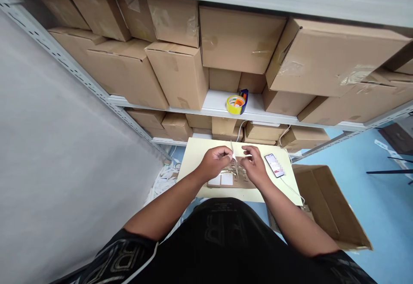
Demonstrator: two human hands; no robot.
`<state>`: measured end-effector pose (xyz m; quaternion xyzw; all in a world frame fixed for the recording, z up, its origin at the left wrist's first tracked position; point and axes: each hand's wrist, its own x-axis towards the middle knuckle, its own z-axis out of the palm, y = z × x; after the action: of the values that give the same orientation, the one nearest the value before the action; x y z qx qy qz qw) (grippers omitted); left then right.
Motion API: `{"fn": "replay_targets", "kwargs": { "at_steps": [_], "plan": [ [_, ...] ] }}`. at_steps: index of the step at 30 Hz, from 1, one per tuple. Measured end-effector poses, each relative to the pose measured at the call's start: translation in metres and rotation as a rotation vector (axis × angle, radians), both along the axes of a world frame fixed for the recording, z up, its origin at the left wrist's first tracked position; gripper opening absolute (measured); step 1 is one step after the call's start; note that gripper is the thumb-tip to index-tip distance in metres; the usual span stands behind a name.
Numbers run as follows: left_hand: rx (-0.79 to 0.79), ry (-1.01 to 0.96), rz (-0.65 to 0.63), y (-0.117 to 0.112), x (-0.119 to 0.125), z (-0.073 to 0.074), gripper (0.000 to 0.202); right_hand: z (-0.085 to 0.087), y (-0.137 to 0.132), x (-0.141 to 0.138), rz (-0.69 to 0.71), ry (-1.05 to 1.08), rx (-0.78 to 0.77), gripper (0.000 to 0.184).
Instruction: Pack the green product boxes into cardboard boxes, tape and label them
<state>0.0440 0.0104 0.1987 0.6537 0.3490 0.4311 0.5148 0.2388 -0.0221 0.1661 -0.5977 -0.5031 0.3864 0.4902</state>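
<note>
Over a small pale yellow table [193, 159], my left hand [215, 162] and my right hand [254, 165] meet, both with fingers pinched on a thin, narrow pale strip [234, 160] that runs between them. Under the hands lies a flat brown cardboard tray [232, 182] with white squares on it. A phone [275, 165] with a lit screen rests on the table just right of my right hand, a white cable running from it.
Metal shelving ahead is packed with closed cardboard boxes [180, 73]. A yellow tape roll in a blue dispenser [237, 102] sits on the middle shelf. An open cardboard box [329, 206] stands on the blue floor at right. White scraps [163, 180] lie at left beside a grey wall.
</note>
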Motion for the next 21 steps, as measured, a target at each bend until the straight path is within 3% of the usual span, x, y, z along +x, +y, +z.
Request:
{"fn": "replay_targets", "kwargs": {
  "at_steps": [2,5,7,10,13,15,19,21],
  "plan": [
    [0.361,0.178,0.034,0.0,-0.001,-0.002,0.012,-0.001,0.001,0.004,-0.003,0.139,-0.134,0.042],
    [0.806,0.437,-0.074,-0.002,0.0,-0.011,0.013,-0.001,0.002,0.005,0.232,0.558,-0.356,0.059],
    [0.971,0.541,-0.183,-0.005,0.002,-0.019,0.013,0.0,0.003,0.003,0.287,0.746,-0.381,0.053],
    [1.058,0.599,-0.262,-0.011,0.003,-0.029,0.011,0.001,0.004,0.002,0.235,0.846,-0.4,0.044],
    [1.025,0.585,-0.3,-0.017,0.001,-0.032,0.01,0.002,0.005,0.005,0.221,0.837,-0.462,0.04],
    [0.92,0.528,-0.265,-0.019,-0.003,-0.031,0.011,0.003,0.005,0.008,0.189,0.803,-0.436,0.038],
    [0.492,0.351,0.098,-0.009,-0.011,-0.021,0.01,0.008,0.002,0.009,0.183,0.761,-0.429,0.038],
    [0.211,0.25,0.19,0.002,-0.014,-0.015,0.011,0.012,0.0,0.009,0.236,0.743,-0.464,0.038]
  ]
}}
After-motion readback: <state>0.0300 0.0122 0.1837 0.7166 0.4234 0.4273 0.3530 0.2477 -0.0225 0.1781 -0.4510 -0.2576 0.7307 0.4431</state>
